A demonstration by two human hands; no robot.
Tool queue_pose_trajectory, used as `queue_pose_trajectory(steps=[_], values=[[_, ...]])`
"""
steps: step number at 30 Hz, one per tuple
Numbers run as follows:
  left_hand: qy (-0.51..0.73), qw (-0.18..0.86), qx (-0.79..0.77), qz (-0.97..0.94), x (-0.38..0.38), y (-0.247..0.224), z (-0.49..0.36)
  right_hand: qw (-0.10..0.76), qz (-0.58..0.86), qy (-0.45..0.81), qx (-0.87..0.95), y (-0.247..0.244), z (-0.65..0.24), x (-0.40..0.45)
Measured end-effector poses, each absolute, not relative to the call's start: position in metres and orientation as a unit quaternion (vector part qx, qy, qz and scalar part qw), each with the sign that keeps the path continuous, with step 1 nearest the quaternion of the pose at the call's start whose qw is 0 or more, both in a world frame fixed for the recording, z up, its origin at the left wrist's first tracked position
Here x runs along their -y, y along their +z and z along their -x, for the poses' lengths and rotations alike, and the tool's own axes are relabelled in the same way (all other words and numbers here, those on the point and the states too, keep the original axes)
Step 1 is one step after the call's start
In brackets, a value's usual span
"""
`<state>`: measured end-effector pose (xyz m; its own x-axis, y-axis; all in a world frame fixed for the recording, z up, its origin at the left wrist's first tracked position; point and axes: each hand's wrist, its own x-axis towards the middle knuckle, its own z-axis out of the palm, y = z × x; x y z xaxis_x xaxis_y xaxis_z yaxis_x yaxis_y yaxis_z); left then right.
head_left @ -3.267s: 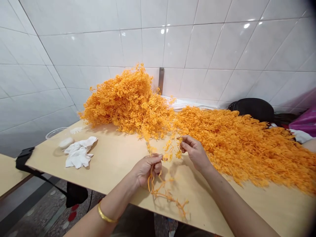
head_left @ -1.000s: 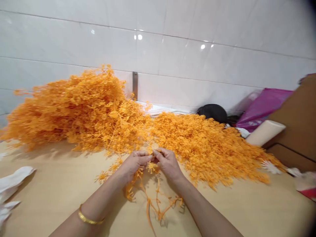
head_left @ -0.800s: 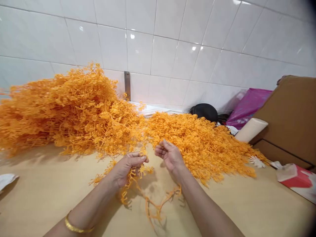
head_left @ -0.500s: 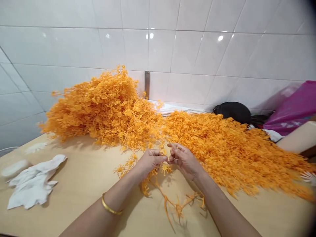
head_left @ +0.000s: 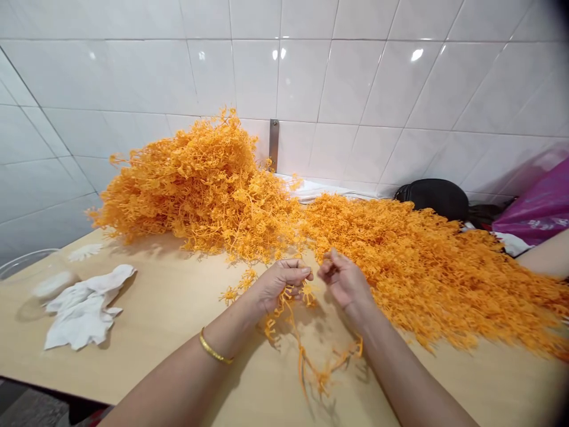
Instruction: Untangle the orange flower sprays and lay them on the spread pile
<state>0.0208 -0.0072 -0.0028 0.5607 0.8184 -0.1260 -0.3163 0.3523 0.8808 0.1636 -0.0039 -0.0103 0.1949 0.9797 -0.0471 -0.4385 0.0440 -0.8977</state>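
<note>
A rounded black case sits near a purple bag, crumpled tissue far left

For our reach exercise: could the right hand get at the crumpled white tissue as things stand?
Probably not easily: the left hand, holding an orange sprig, and left forearm lie between the right hand and the white tissue.

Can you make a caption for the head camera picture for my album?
The left hand pinches an orange sprig over a table, the right hand close by, orange heaps beyond.

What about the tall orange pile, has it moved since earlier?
No; the tall orange pile still stands just left of the metal wall bracket.
</note>
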Motion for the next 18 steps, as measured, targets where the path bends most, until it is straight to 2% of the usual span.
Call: queue_pose_trajectory(steps=[3,6,12,16,18], values=[[0.408,0.781,-0.258,-0.396,0.003,-0.005,-0.017,0.661,0.442,0.557,0.239,-0.006,-0.178,0.002],[0.465,0.752,-0.275,-0.377,-0.002,-0.007,-0.016,0.618,0.456,0.57,0.293,-0.003,-0.177,0.007],[0.484,0.717,-0.332,-0.376,-0.002,-0.009,-0.019,0.552,0.399,0.628,0.376,-0.006,-0.159,0.015],[0.493,0.7,-0.341,-0.388,0.003,-0.012,-0.026,0.495,0.435,0.568,0.492,-0.011,-0.148,0.021],[0.505,0.69,-0.341,-0.39,0.004,-0.013,-0.028,0.495,0.449,0.505,0.546,-0.014,-0.143,0.023]])
